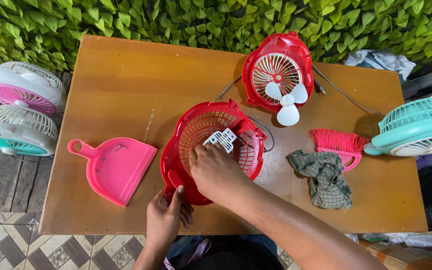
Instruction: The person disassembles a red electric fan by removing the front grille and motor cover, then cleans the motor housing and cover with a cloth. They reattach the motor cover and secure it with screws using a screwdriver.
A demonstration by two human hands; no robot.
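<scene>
A red fan front grille (201, 125) lies face down in the middle of the wooden table (126, 90). My left hand (166, 217) grips its near rim from below. My right hand (215, 170) rests inside the grille, fingers on a small white slotted plastic piece (222, 138). Behind it lies the red fan body (278, 67) with a white three-blade propeller (287, 97) and a grey power cord (341, 92).
A pink dustpan (116, 170) holding a few small screws lies to the left. A pink hand brush (338, 145) and a checked cloth (326, 177) lie to the right. Other fans stand off the table: pink (21, 87), teal-based (13, 132), teal (418, 125). A leafy wall (176, 20) is behind.
</scene>
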